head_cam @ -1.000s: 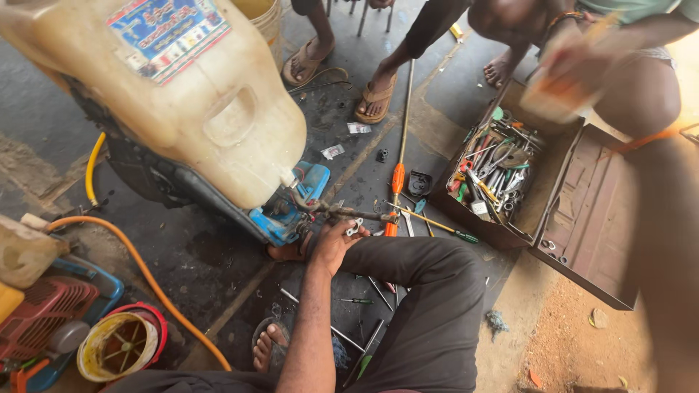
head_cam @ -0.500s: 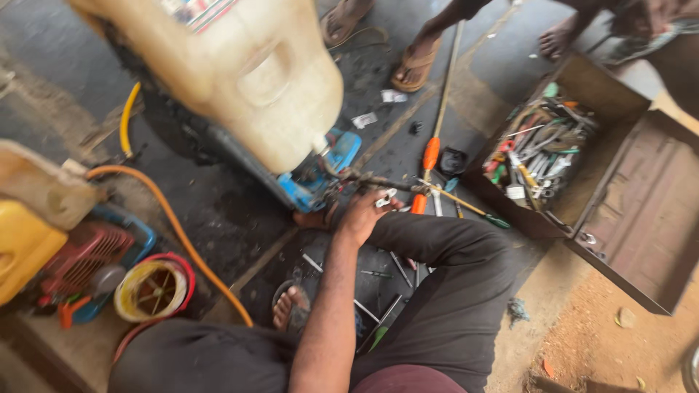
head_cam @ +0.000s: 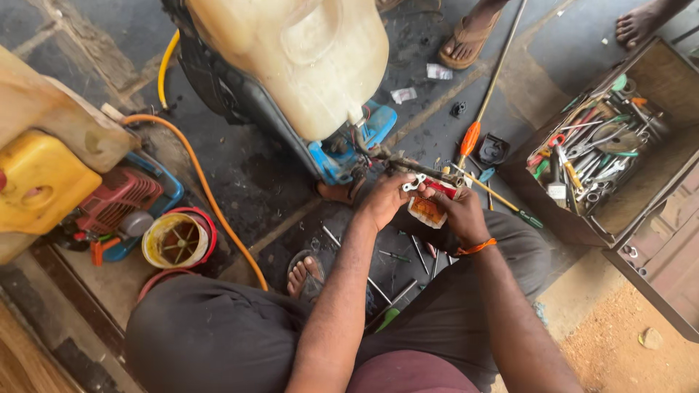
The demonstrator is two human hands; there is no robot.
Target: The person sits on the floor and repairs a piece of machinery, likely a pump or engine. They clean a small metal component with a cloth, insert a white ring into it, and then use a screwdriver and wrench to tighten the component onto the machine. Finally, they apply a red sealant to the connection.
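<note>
I sit on the ground with a backpack sprayer in front of me: its cream plastic tank (head_cam: 306,58) leans over a blue base and engine (head_cam: 342,156). My left hand (head_cam: 384,200) grips a small silver metal part (head_cam: 413,183) beside the engine's metal fitting. My right hand (head_cam: 460,212), with an orange band on the wrist, holds a small red and white packet (head_cam: 429,207) against that part. Both hands meet just above my right knee.
An open wooden toolbox (head_cam: 641,189) full of spanners and pliers lies at the right. An orange-handled lance (head_cam: 480,102) lies on the floor. Loose screws and screwdrivers (head_cam: 408,255) lie between my legs. Another sprayer with yellow tank (head_cam: 36,182), orange hose (head_cam: 211,196) and other people's sandalled feet (head_cam: 466,40) are nearby.
My right hand has come in from the upper right and now holds the packet at my left hand. My view has dropped closer to the engine.
</note>
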